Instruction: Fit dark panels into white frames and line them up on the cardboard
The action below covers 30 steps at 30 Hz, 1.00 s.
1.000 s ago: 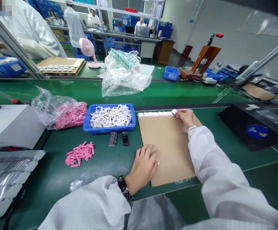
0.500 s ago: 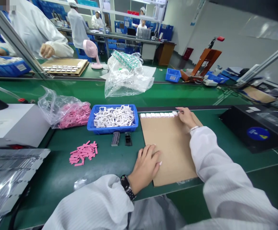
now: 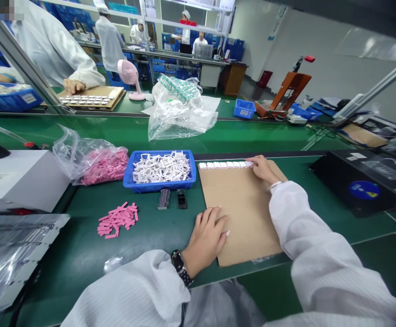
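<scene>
A flat brown cardboard sheet (image 3: 243, 213) lies on the green bench in front of me. Along its far edge runs a row of small white plastic pieces (image 3: 223, 165), set side by side. My right hand (image 3: 263, 170) is at the right end of that row, its fingers closed at the last piece, whose far part they cover. My left hand (image 3: 208, 236) rests on the sheet's near left side with fingers spread and nothing in them. To the left, a blue bin (image 3: 159, 185) holds many white plastic frames (image 3: 162, 167).
Near the bin lie stacked dark clear pieces (image 3: 164, 199) and a small black stack (image 3: 182, 199). Pink strips (image 3: 118, 220) are heaped leftward, below a bag of pink strips (image 3: 104, 164). A black box (image 3: 364, 181) stands right. Across the bench, a co-worker's hand (image 3: 74, 86) touches another board.
My right hand's fingers have come down slightly onto the end of the white row. My left hand has stayed in place. The co-worker's hand has lowered to the other board.
</scene>
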### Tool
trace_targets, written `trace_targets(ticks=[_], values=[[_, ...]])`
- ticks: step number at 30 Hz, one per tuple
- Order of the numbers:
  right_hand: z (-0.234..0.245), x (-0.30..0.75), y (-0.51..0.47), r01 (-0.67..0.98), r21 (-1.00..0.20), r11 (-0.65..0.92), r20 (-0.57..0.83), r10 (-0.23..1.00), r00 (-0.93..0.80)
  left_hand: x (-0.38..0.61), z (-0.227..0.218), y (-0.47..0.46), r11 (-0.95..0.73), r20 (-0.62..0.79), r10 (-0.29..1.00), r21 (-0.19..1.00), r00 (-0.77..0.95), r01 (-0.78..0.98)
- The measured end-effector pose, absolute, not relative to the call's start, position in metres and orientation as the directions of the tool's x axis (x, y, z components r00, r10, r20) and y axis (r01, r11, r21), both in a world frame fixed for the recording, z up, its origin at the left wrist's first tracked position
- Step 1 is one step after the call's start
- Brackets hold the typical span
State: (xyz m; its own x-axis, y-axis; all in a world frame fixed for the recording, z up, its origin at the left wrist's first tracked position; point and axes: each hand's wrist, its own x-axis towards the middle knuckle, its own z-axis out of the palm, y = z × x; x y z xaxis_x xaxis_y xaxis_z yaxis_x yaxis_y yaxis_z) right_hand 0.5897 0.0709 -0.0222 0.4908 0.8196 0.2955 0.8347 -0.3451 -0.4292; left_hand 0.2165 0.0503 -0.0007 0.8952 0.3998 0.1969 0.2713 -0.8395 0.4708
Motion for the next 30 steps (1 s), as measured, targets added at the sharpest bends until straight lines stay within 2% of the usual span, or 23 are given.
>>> trace_targets(ticks=[6,11,14,16,18,20,25,30], values=[[-0.013,0.57,0.071,0.817,-0.451,-0.359,0.338,0.779,0.529,0.216,-0.002,0.051,-0.832,0.204,0.406,0.485,0.891,0.268],[0.02,0.518,0.075,0.831,-0.489,-0.265,0.475,0.718,0.508,0.207,0.008,0.036,-0.81,0.218,0.427,0.523,0.877,0.265],[0.033,0.449,0.077,0.874,-0.483,-0.05,0.499,0.805,0.322,0.195,0.017,0.014,-0.817,0.31,0.379,0.554,0.872,0.158],[0.032,0.396,0.075,0.872,-0.471,0.132,0.452,0.885,0.11,0.185,0.023,-0.001,-0.816,0.371,0.342,0.573,0.864,0.076],[0.025,0.351,0.072,0.849,-0.458,0.263,0.402,0.913,-0.066,0.172,0.027,-0.013,-0.799,0.402,0.339,0.6,0.851,0.035],[0.014,0.322,0.07,0.843,-0.451,0.294,0.38,0.918,-0.116,0.158,0.029,-0.019,-0.763,0.394,0.383,0.644,0.835,0.046],[-0.009,0.311,0.07,0.846,-0.469,0.255,0.395,0.917,-0.058,0.126,0.028,-0.015,-0.64,0.333,0.566,0.754,0.754,0.147],[-0.013,0.314,0.073,0.84,-0.462,0.285,0.428,0.901,-0.071,0.117,0.024,-0.008,-0.567,0.31,0.651,0.805,0.693,0.173]])
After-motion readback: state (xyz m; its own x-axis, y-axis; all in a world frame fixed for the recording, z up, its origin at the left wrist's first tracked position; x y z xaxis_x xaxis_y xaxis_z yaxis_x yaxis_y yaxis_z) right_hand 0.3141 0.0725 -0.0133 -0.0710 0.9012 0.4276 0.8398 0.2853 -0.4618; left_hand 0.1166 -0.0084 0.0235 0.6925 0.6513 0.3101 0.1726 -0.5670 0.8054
